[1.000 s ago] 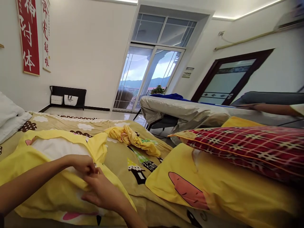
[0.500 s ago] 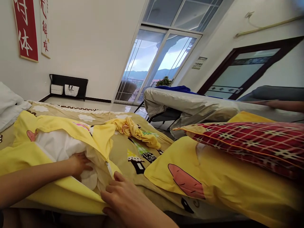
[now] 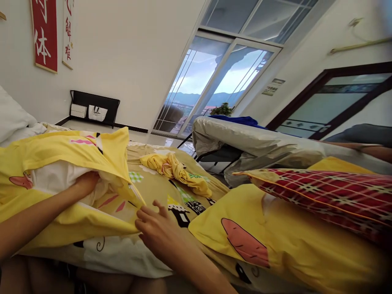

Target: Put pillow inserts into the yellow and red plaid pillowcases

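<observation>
A yellow pillowcase (image 3: pixel 92 216) with a pink-and-black print lies on the bed, its zippered side gaping. Inside the gap shows a white pillow insert (image 3: pixel 52 175). My left hand (image 3: pixel 88 183) reaches into the opening, closed on the white insert, with its fingertips hidden in the fabric. At the right-hand corner of the opening, beside the zipper (image 3: pixel 136 194), my right hand (image 3: pixel 157 226) pinches the pillowcase edge; its index finger sticks up. Between the hands, the case's lining and part of its print are visible.
Right of my hands lies a yellow pillow (image 3: pixel 284 232) with a red plaid cushion (image 3: pixel 324 196) on top. Crumpled yellow cloth (image 3: pixel 176 169) rests on the patterned bedsheet (image 3: pixel 147 163). Beyond stands a plastic-covered bed (image 3: pixel 260 143), with another person's arm (image 3: pixel 370 150) over it.
The pillowcase's far side has been raised and its opening stretched wider. My left hand has shifted left and up with the insert. My view has turned slightly left.
</observation>
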The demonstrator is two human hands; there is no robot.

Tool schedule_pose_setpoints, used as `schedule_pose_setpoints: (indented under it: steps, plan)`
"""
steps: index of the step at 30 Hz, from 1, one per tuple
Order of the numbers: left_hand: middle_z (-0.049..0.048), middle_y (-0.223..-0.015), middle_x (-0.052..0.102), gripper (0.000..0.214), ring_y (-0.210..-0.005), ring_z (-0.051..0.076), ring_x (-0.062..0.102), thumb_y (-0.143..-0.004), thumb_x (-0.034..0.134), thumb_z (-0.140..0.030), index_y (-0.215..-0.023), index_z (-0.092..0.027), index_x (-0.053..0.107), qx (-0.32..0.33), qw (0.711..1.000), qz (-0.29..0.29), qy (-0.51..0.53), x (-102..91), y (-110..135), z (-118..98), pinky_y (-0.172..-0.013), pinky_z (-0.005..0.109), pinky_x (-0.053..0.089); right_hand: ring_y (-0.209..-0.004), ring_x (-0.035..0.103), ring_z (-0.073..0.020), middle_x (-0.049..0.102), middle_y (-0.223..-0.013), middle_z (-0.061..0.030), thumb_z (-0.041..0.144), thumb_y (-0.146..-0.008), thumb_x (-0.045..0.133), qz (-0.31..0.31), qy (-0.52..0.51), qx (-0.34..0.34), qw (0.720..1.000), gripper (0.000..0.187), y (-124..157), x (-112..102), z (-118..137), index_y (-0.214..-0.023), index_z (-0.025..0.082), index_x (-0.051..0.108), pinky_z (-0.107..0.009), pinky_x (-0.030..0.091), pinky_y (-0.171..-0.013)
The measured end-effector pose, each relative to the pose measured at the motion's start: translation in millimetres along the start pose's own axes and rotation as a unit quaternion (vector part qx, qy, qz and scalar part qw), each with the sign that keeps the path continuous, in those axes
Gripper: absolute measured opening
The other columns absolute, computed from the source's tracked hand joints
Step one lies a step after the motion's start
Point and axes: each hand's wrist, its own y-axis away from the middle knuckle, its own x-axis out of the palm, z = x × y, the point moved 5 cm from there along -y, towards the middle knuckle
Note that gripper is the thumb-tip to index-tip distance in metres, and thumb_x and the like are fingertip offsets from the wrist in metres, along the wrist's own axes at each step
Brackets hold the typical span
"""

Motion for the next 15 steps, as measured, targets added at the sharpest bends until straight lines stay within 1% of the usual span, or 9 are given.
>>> schedule_pose_setpoints:
  steps: [2,3,4,6,9,11,13,14,15]
  plan:
    - [0.0176,-0.103,0.065,0.036,-0.106,0.031,0.055,-0.083,0.032,0.001,-0.098,-0.008,0.064,0.009,0.999,0.017,-0.032,9.0,6.6,-4.5,-0.093,0.041,0.041,-0.095,0.056,-0.0195,0.063,-0.087,-0.0020,0.015,-0.078,0.062,0.064,-0.038,-0.008,0.997,0.005,-4.1,13.8,2.9,-0.076,0.020,0.060,-0.048,0.025,-0.104]
    - [0.0169,-0.103,0.065,0.034,-0.105,0.030,0.056,-0.082,0.035,0.000,-0.094,-0.010,0.065,0.027,0.998,0.033,-0.042,14.0,9.6,-8.9,-0.093,0.040,0.040,-0.097,0.056,-0.0198,0.064,-0.090,-0.0021,0.017,-0.077,0.064,0.090,-0.055,-0.010,0.994,0.005,-4.7,18.1,4.5,-0.077,0.020,0.060,-0.049,0.025,-0.104]
    - [0.0158,-0.102,0.066,0.031,-0.105,0.029,0.056,-0.081,0.038,0.000,-0.091,-0.011,0.066,0.051,0.996,0.049,-0.047,17.9,12.4,-14.5,-0.094,0.039,0.040,-0.098,0.056,-0.0200,0.064,-0.093,-0.0022,0.019,-0.076,0.066,0.109,-0.069,-0.011,0.992,0.006,-4.6,20.2,5.7,-0.079,0.020,0.060,-0.049,0.024,-0.104]
    - [0.0121,-0.100,0.067,0.025,-0.102,0.027,0.057,-0.081,0.044,-0.004,-0.084,-0.014,0.066,0.105,0.990,0.080,-0.049,20.1,17.2,-26.9,-0.095,0.037,0.038,-0.099,0.055,-0.0196,0.063,-0.094,-0.0019,0.018,-0.077,0.065,0.120,-0.083,-0.009,0.989,0.007,-3.2,18.5,5.6,-0.081,0.020,0.060,-0.049,0.024,-0.104]
    - [0.0046,-0.092,0.069,0.015,-0.094,0.023,0.059,-0.079,0.053,-0.012,-0.078,-0.019,0.066,0.208,0.969,0.130,-0.028,9.7,25.6,-48.6,-0.096,0.035,0.035,-0.094,0.055,-0.0178,0.062,-0.089,-0.0008,0.014,-0.080,0.058,0.086,-0.083,-0.004,0.993,0.007,0.9,6.8,1.6,-0.082,0.020,0.058,-0.045,0.026,-0.100]
    - [0.0003,-0.089,0.070,0.012,-0.089,0.020,0.061,-0.076,0.058,-0.014,-0.079,-0.022,0.067,0.273,0.943,0.192,0.001,0.2,33.8,-62.6,-0.088,0.032,0.039,-0.088,0.053,-0.0160,0.060,-0.085,-0.0002,0.014,-0.084,0.053,0.036,-0.078,-0.009,0.996,0.008,4.4,-3.3,-0.2,-0.081,0.020,0.056,-0.041,0.026,-0.097]
    - [-0.0009,-0.082,0.071,0.014,-0.076,0.017,0.062,-0.074,0.059,-0.014,-0.079,-0.024,0.068,0.290,0.920,0.263,0.011,-5.2,40.8,-73.1,-0.072,0.028,0.041,-0.083,0.052,-0.0145,0.059,-0.082,0.0003,0.016,-0.087,0.049,-0.018,-0.073,-0.024,0.997,0.011,8.0,-11.7,1.0,-0.079,0.020,0.055,-0.039,0.026,-0.095]
    - [0.0002,-0.078,0.070,0.013,-0.069,0.017,0.061,-0.075,0.058,-0.015,-0.078,-0.023,0.068,0.277,0.919,0.280,0.004,-5.9,41.7,-77.4,-0.066,0.028,0.041,-0.082,0.051,-0.0140,0.058,-0.081,0.0007,0.017,-0.088,0.049,-0.038,-0.072,-0.032,0.996,0.012,9.4,-14.4,2.7,-0.078,0.020,0.054,-0.038,0.025,-0.095]
    - [0.0025,-0.074,0.070,0.013,-0.063,0.017,0.059,-0.077,0.057,-0.018,-0.078,-0.022,0.068,0.262,0.924,0.277,-0.011,-5.3,40.7,-82.5,-0.061,0.030,0.040,-0.081,0.051,-0.0137,0.057,-0.080,0.0011,0.017,-0.088,0.049,-0.052,-0.072,-0.040,0.995,0.013,10.5,-15.9,4.9,-0.077,0.021,0.054,-0.037,0.025,-0.094]
